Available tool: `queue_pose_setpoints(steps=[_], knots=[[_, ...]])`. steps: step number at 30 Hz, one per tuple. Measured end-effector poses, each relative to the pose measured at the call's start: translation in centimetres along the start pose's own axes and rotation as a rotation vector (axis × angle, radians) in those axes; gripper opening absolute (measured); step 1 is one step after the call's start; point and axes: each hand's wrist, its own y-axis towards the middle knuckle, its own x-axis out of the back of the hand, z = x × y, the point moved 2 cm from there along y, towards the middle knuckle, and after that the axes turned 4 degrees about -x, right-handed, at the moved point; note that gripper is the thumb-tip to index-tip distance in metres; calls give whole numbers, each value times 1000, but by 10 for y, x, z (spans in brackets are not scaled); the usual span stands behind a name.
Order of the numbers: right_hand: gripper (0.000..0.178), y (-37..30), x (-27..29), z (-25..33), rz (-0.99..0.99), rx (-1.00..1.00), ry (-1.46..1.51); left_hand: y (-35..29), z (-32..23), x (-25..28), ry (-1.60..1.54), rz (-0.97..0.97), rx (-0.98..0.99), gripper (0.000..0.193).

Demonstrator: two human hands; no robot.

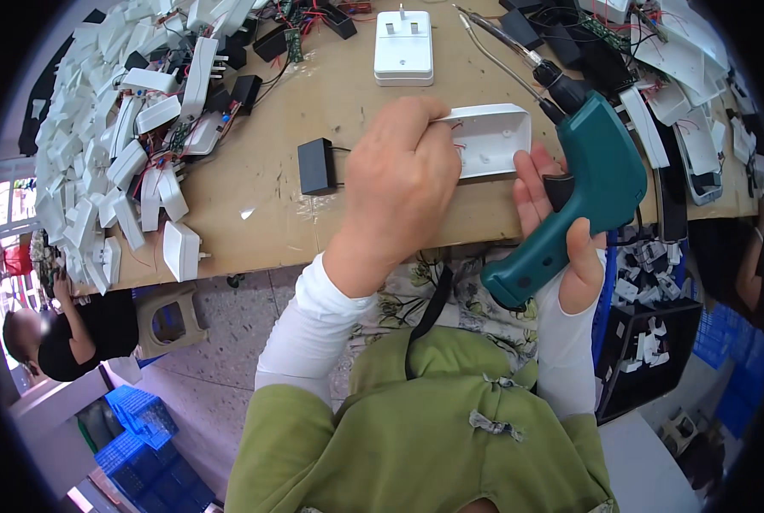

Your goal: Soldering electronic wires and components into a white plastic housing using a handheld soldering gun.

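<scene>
My left hand (403,175) is closed, its fingertips pressed at the left end of a white plastic casing (493,141), which lies hollow side up with thin red wires inside. Its fingers hide that end, so I cannot see whether they also pinch a wire. In my right hand (581,265) is a green soldering gun (600,162), its metal tip and feed tube pointing up and left, away from the casing. Some right fingertips reach the casing's right end. A black rectangular box (316,167) stands left of my left hand, its dark leads running under that hand.
A white plug adapter (403,51) sits beyond the casing. Many white casings (83,171) are heaped at left, with black boxes and wired circuit boards. More opened casings (677,64) lie at right. Below the table's right side is a black crate (647,359). Another person (83,338) sits at left.
</scene>
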Motion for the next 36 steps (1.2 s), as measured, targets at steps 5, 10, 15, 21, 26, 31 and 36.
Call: queue_pose_setpoints(steps=[5,10,15,21,26,31,36], knots=[[71,-4,6,-8,64,0,-157,-11,1,9,-12,-20,49,7],[56,-14,23,-5,145,25,-102,-11,-13,1,-147,-65,58,13],[53,-16,18,-8,182,5,-99,-14,-12,9,-102,-106,32,15],[50,-11,23,-11,187,4,-67,-12,-11,7,-69,-119,-10,15],[49,-12,29,-8,142,42,-102,-12,-14,3,-150,-45,62,15],[51,-10,26,-11,159,42,-57,-10,-10,33,-146,13,-23,38],[60,-21,12,0,87,95,-86,-10,-10,26,-107,426,88,61]])
